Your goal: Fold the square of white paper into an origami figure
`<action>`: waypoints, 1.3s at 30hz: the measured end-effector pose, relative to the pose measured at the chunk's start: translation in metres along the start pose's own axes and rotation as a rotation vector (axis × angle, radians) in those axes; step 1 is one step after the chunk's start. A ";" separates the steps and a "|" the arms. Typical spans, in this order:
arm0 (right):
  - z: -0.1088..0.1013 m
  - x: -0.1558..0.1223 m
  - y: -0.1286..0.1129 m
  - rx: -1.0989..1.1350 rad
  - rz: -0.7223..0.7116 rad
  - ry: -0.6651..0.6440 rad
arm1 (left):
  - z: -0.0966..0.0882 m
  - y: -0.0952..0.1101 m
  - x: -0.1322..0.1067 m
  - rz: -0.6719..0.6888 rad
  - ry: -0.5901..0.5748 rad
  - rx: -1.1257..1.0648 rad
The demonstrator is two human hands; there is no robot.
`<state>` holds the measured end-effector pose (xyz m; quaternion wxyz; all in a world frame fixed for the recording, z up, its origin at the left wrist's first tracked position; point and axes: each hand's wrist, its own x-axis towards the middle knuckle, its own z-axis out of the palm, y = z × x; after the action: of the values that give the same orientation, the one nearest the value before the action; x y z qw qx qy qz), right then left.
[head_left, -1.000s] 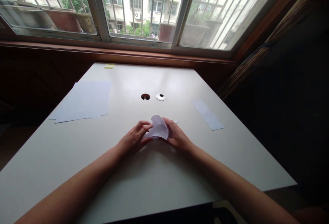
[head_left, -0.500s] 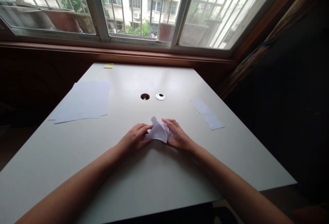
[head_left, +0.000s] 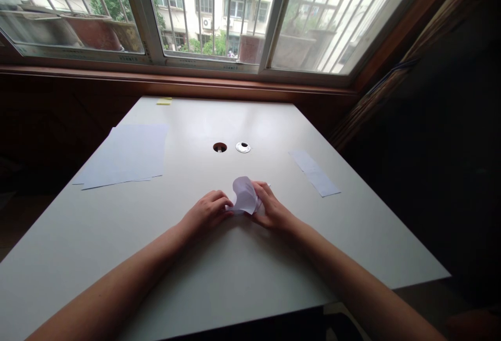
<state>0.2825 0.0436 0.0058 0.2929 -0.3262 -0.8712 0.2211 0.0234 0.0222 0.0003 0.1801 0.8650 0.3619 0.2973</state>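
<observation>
A small piece of white folded paper [head_left: 245, 196] is held just above the white table [head_left: 250, 278], near its middle. One flap of it curls up and bends over toward the right. My left hand [head_left: 211, 206] pinches the paper's lower left edge between thumb and fingers. From the other side, my right hand [head_left: 271, 206] grips the right part, its fingers behind the curled flap and its thumb below. The layers inside the right hand are mostly hidden.
Several white sheets [head_left: 127, 156] lie stacked at the left edge. On the right lies a creased paper strip [head_left: 315, 172]. Ahead are a round cable hole [head_left: 219, 147] and its silver cover [head_left: 243, 147]. A yellow slip [head_left: 164, 101] lies at the far edge, below a barred window [head_left: 211, 12].
The paper's flap has risen and curled over to the right, now rounded at the top. My left hand's fingers have moved slightly down and stay on the left edge.
</observation>
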 end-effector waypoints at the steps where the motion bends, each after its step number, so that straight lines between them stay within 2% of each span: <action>1: 0.000 0.000 -0.003 -0.015 -0.007 0.018 | 0.001 0.000 0.000 -0.009 0.003 0.009; 5: 0.000 0.003 -0.017 -0.100 -0.021 0.117 | 0.005 0.001 0.000 -0.035 0.010 0.037; 8: -0.005 0.008 -0.030 -0.238 -0.103 0.184 | 0.005 0.001 -0.001 -0.027 0.002 0.060; 10: -0.010 0.012 -0.040 -0.368 -0.185 0.154 | 0.005 0.000 -0.001 -0.011 0.002 0.082; 13: -0.018 0.021 -0.054 -0.545 -0.276 0.015 | 0.006 -0.001 -0.001 0.024 0.014 0.116; 18: -0.022 0.032 -0.063 -0.658 -0.347 -0.125 | 0.008 -0.003 -0.001 0.074 0.049 0.137; 24: -0.023 0.037 -0.064 -0.757 -0.328 -0.157 | 0.005 -0.002 -0.003 0.078 0.025 0.118; 35: -0.010 0.035 -0.063 -0.814 -0.184 -0.097 | 0.002 0.001 -0.005 0.060 -0.012 0.119; 39: -0.008 0.030 -0.060 -0.805 -0.144 -0.056 | -0.005 0.002 -0.006 0.122 -0.040 0.117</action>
<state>0.2433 0.0247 0.0569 0.1331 -0.3467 -0.9163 -0.1497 0.0182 0.0170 0.0025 0.1177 0.9003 0.3215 0.2688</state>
